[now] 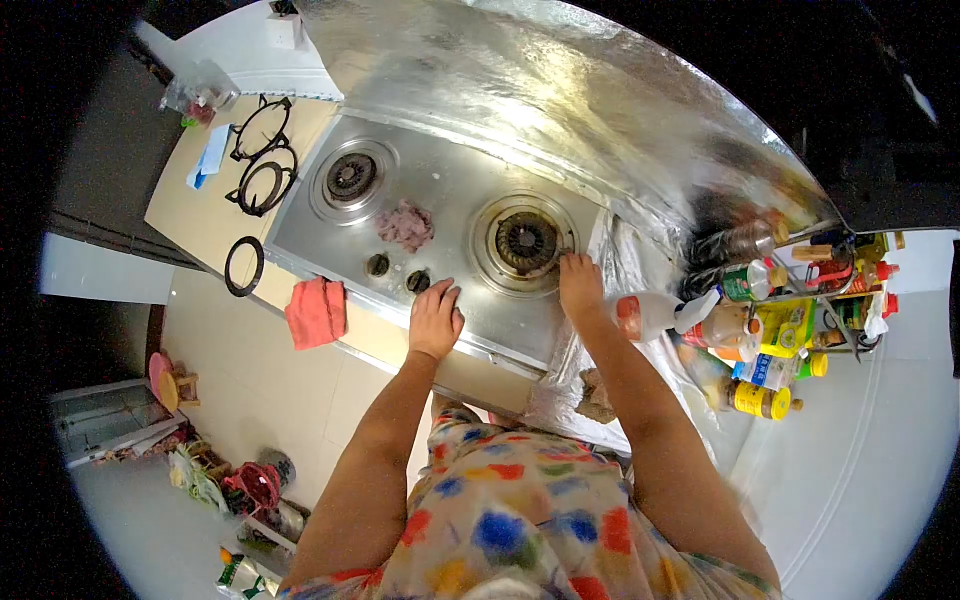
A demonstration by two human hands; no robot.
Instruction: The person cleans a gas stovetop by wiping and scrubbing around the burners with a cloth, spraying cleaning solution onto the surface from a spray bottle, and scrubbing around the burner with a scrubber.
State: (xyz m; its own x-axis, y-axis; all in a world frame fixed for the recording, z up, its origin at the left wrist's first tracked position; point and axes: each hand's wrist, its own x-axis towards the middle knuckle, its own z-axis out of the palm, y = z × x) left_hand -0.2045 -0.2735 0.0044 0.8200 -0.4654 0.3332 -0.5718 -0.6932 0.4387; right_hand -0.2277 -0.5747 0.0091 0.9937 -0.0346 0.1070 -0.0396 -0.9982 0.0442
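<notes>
My left hand (pixel 437 322) rests at the front edge of the steel gas stove (pixel 452 300), fingers stretched out and holding nothing, just below a dark control knob (pixel 418 281). At the right side of the right burner (pixel 527 241), my right hand (pixel 580 284) has its fingers bent and pressed together over the edge of the round burner dish (pixel 490 272). Whatever those fingertips hold, if anything, is hidden. A crumpled pinkish-purple scouring pad or rag (pixel 406 226) lies between the right burner and the left burner (pixel 351 177). Both burners are without pan supports.
Black pan supports (pixel 268 180) and a black ring (pixel 244 266) lie on the left counter. A red cloth (pixel 317 312) hangs over its front edge. A spray bottle (pixel 645 316) lies by my right forearm, beside crumpled foil (pixel 625 262) and a rack of bottles (pixel 790 325).
</notes>
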